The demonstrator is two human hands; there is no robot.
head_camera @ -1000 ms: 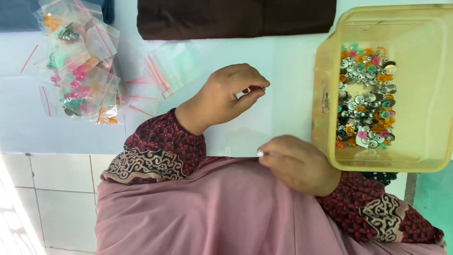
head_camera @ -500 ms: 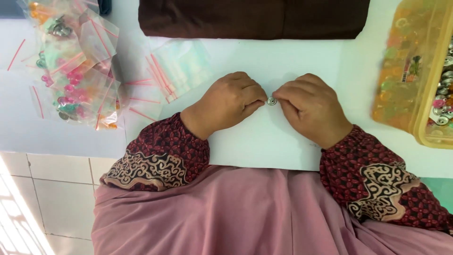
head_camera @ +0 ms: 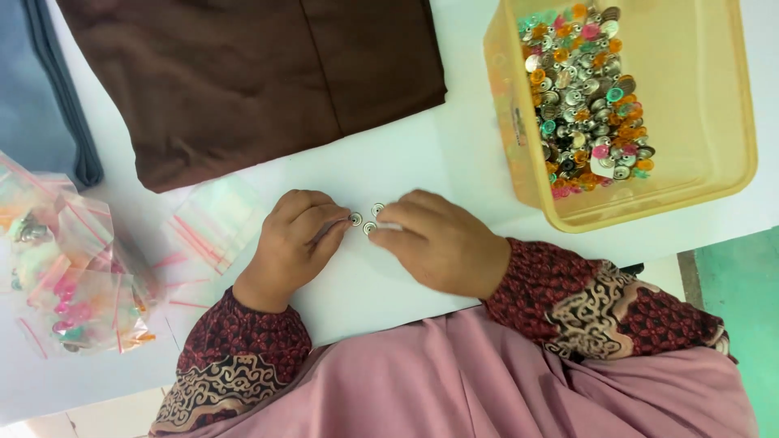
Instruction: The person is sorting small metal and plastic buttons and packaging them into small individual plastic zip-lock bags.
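My left hand (head_camera: 292, 243) and my right hand (head_camera: 442, 239) rest on a white sheet (head_camera: 381, 284) on the table, fingertips nearly meeting. Between them lie three small round silver buttons (head_camera: 367, 219). The left fingertips touch one button and the right fingertips touch the other two. Both hands are curled, knuckles up. Whether either hand pinches a button is hidden by the fingers.
A yellow plastic tub (head_camera: 690, 105) at the upper right holds several coloured and silver buttons (head_camera: 586, 93). Folded brown cloth (head_camera: 243, 73) lies at the top, blue cloth (head_camera: 36, 97) to its left. Small clear zip bags (head_camera: 213, 221) and a pile of filled bags (head_camera: 65, 276) sit at the left.
My right hand moved from the tub's side to the middle to meet the left hand. Three buttons now lie on the sheet between the fingertips. The view shifted toward the tub.
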